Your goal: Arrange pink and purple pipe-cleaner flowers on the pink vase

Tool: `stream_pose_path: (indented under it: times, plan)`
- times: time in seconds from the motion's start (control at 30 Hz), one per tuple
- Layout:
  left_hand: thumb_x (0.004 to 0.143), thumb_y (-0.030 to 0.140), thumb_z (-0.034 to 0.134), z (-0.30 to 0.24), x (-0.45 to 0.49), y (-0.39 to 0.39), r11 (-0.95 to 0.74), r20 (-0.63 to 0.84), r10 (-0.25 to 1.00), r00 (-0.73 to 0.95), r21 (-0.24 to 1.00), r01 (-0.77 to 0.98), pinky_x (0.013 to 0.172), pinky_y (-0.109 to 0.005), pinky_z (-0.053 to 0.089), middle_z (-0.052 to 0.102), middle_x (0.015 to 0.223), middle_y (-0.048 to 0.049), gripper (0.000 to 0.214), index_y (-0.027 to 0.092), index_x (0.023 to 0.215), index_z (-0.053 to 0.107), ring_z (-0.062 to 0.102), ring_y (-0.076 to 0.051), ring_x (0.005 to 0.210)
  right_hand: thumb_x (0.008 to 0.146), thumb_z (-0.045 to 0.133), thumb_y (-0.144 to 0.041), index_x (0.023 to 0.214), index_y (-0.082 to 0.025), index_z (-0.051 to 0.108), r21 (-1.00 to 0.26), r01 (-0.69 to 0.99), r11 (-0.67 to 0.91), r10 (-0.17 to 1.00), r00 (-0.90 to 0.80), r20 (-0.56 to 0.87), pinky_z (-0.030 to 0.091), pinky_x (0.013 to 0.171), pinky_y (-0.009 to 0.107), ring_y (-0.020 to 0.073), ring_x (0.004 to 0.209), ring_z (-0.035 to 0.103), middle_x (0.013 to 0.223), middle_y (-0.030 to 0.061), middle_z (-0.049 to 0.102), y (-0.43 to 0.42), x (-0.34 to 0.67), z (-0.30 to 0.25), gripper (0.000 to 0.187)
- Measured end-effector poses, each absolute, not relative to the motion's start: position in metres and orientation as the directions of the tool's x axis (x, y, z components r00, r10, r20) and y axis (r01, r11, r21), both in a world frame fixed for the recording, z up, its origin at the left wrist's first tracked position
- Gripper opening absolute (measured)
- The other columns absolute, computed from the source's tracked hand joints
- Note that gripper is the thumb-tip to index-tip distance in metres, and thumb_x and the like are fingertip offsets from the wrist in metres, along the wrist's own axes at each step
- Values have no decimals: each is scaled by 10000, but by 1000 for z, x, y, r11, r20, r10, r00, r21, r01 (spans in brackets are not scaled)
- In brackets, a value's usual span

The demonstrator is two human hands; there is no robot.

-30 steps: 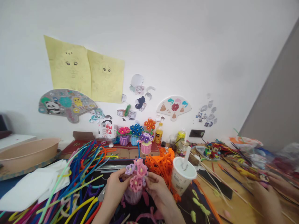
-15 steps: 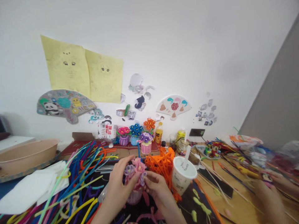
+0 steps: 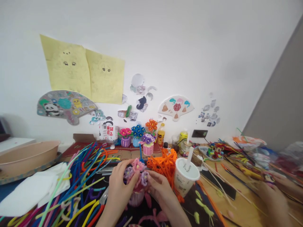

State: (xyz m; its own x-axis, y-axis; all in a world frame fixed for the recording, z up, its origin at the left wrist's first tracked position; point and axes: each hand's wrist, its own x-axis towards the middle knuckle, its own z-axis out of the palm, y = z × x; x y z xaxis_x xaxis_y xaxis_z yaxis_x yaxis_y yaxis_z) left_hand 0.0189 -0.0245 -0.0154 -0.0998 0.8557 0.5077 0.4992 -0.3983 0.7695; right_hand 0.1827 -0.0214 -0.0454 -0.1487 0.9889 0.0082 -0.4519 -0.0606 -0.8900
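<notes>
A small pot of pink and purple pipe-cleaner flowers [image 3: 137,170] stands in front of me, its striped purple pot [image 3: 136,199] showing below the blooms. My left hand [image 3: 123,181] is closed around the flowers from the left, thumb across their front. From the right, my right hand [image 3: 157,186] pinches a purple bloom at the cluster's edge between thumb and fingers. Parts of the stems and the pot's rim are hidden by my hands. Pink pipe-cleaner pieces [image 3: 153,217] lie on the dark mat just below.
Loose coloured pipe cleaners [image 3: 78,176] spread on the left beside white sheets [image 3: 28,189]. Orange pipe-cleaner shapes [image 3: 163,165] and a lidded cup with a straw [image 3: 186,178] stand close on the right. Finished flower pots [image 3: 136,142] line the back. Another person's hands [image 3: 272,198] work at far right.
My hands have shifted slightly around the blooms, and the flower cluster has turned a little, showing the purple bloom by my right fingers more clearly. The pot stays in place.
</notes>
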Motion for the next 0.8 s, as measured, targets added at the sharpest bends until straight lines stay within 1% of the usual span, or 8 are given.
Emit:
stream_pose_path:
  times: [0.1,0.23,0.43,0.6,0.67,0.7,0.73,0.8]
  plan:
    - [770,453,591,-14,18,-24,-392,491,866,-96,785,480,932,-463,389,640,1100,-69,351,232,1041,626,536,-283,1049,592,853,-456,928,-179,760,-927,-373,41,995,-71,72,454,587,206,118,673,603,845,53,725,-23,190,-41,444]
    - [751,486,591,-14,16,-24,-376,458,884,-93,816,439,959,-475,382,633,1112,-87,392,224,1040,621,534,-293,1076,593,861,-403,890,-176,757,-950,-268,159,987,5,163,459,601,223,127,645,590,761,20,695,-22,187,-43,388]
    - [732,486,593,-15,15,-24,-358,415,906,-78,854,379,982,-480,377,613,1138,-105,433,204,1062,603,528,-299,1108,603,837,-469,817,-165,735,-943,-245,226,973,23,228,473,627,262,161,676,606,766,48,711,-13,170,-55,386]
    - [718,493,610,-11,16,-25,-354,387,921,-52,883,309,1042,-442,348,605,1184,-101,482,199,1100,601,508,-277,1164,609,827,-491,827,-168,720,-940,-254,230,973,42,227,483,641,272,173,696,620,755,50,710,-10,169,-57,405]
    - [712,517,610,-12,14,-24,-322,351,934,-61,906,276,1005,-422,385,601,1213,-99,528,202,1134,591,527,-271,1141,606,823,-508,843,-168,716,-939,-263,221,975,29,221,492,646,277,182,716,630,776,60,715,-12,172,-56,428]
    - [714,538,596,-12,13,-23,-295,323,943,-76,920,257,946,-409,425,605,1210,-103,547,199,1142,586,551,-271,1098,602,823,-518,854,-168,713,-938,-270,216,976,21,218,498,656,282,187,729,635,789,64,716,-13,174,-54,445]
    - [717,560,577,-14,11,-22,-264,293,951,-97,934,240,868,-392,458,617,1187,-109,556,194,1136,588,574,-270,1038,597,823,-524,868,-169,709,-938,-276,211,976,15,215,504,673,288,190,744,638,799,64,715,-14,176,-53,461]
    - [715,601,548,-18,8,-19,-204,238,959,-154,956,209,744,-361,467,653,1072,-111,553,183,1070,608,595,-260,907,592,825,-527,899,-171,698,-936,-284,206,977,10,212,503,679,287,182,738,629,785,50,700,-15,181,-51,487]
